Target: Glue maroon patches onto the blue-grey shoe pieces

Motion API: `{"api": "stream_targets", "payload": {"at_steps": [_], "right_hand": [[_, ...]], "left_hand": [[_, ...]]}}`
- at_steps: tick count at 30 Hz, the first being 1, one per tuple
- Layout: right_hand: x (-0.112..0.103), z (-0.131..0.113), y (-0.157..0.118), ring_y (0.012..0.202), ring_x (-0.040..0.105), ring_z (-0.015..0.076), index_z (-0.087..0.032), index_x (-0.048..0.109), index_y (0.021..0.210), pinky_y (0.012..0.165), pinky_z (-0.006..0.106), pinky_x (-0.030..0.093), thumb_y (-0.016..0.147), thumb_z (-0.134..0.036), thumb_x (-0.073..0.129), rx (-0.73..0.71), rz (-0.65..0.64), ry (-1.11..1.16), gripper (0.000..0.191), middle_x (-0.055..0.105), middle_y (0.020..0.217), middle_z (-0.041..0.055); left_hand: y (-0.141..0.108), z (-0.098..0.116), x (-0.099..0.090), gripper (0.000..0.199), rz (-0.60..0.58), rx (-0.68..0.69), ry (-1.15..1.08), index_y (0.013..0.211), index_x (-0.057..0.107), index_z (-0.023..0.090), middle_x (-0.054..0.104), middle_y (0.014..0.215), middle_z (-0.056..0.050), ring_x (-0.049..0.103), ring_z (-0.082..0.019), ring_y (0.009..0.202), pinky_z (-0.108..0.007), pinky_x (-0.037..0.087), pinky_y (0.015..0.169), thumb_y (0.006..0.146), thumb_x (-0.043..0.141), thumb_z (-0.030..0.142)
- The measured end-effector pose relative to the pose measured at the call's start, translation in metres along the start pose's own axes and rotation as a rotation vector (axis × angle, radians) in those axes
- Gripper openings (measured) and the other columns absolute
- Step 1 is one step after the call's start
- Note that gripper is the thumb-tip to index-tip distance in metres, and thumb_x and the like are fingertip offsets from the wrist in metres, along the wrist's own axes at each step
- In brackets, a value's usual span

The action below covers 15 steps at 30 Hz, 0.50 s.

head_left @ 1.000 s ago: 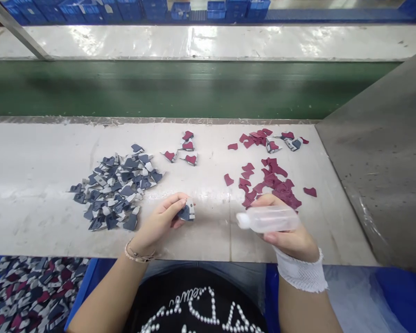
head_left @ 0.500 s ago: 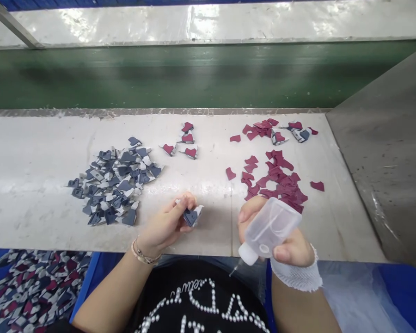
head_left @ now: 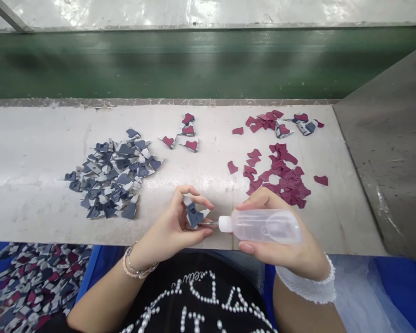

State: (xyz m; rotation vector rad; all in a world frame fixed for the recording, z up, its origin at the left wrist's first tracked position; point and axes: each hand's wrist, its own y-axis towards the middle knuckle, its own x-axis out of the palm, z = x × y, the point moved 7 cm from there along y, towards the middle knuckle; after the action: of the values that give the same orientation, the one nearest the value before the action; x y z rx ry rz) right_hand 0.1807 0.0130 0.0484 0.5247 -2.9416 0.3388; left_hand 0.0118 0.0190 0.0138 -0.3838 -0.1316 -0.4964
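Over the front of the bench, my left hand [head_left: 175,226] has its fingers around a dark blue and light grey plastic piece [head_left: 194,215]. My right hand [head_left: 277,249] grips a translucent squeeze bottle [head_left: 263,225] with a white cap, held lying on its side. The bottle's thin tip points left and reaches the lower edge of the plastic piece; whether it touches is hard to tell. Left of my hands lies a heap of similar blue and grey pieces [head_left: 114,171]. Beyond my right hand is a pile of maroon flat pieces [head_left: 287,180].
Several pieces with maroon inserts [head_left: 191,145] stand at mid-bench, and others [head_left: 301,121] lie at the back right. A blue bin [head_left: 90,273] at the lower left holds many mixed pieces. A metal panel [head_left: 391,152] bounds the right side; a green strip [head_left: 201,64] runs behind the bench.
The bottle has swung from tilted down to level, and its tip has moved left to the plastic piece. My left hand has turned the piece and spread its fingers around it.
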Motion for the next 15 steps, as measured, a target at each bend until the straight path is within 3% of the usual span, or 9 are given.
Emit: {"api": "stream_targets", "payload": {"at_steps": [3, 8, 12, 15], "right_hand": [[0.005, -0.005, 0.001, 0.057, 0.056, 0.0136, -0.028, 0.055, 0.094, 0.048, 0.025, 0.047, 0.073, -0.017, 0.078, -0.025, 0.051, -0.072, 0.034, 0.061, 0.074, -0.0038], [0.012, -0.013, 0.001, 0.051, 0.051, 0.0129, -0.026, 0.049, 0.086, 0.042, 0.025, 0.041, 0.068, -0.021, 0.079, -0.113, 0.109, -0.209, 0.035, 0.058, 0.068, -0.0046], [0.022, -0.023, 0.002, 0.052, 0.054, 0.0134, -0.026, 0.052, 0.087, 0.045, 0.027, 0.043, 0.068, -0.022, 0.081, -0.193, 0.132, -0.389, 0.035, 0.059, 0.072, -0.0033], [0.03, -0.035, 0.004, 0.054, 0.055, 0.0129, -0.027, 0.053, 0.088, 0.046, 0.027, 0.043, 0.071, -0.022, 0.079, -0.29, 0.146, -0.444, 0.031, 0.059, 0.075, -0.0031]], "left_hand": [[-0.002, 0.003, 0.0, 0.036, 0.045, 0.058, 0.181, 0.107, 0.039, 0.024, 0.062, 0.11, -0.006, 0.065, -0.015, 0.09, -0.028, 0.056, 0.076, 0.085, 0.068, 0.021], [-0.008, 0.006, -0.005, 0.041, 0.161, 0.169, 0.474, 0.1, 0.041, 0.024, 0.064, 0.1, -0.001, 0.065, -0.012, 0.079, -0.024, 0.053, 0.068, 0.078, 0.076, 0.022], [-0.01, 0.007, -0.002, 0.042, 0.146, 0.233, 0.504, 0.1, 0.042, 0.025, 0.064, 0.092, 0.002, 0.062, -0.012, 0.073, -0.023, 0.05, 0.062, 0.076, 0.077, 0.02], [-0.01, 0.008, 0.0, 0.039, 0.141, 0.252, 0.488, 0.1, 0.043, 0.025, 0.063, 0.095, 0.001, 0.061, -0.013, 0.077, -0.025, 0.05, 0.067, 0.078, 0.075, 0.021]]}}
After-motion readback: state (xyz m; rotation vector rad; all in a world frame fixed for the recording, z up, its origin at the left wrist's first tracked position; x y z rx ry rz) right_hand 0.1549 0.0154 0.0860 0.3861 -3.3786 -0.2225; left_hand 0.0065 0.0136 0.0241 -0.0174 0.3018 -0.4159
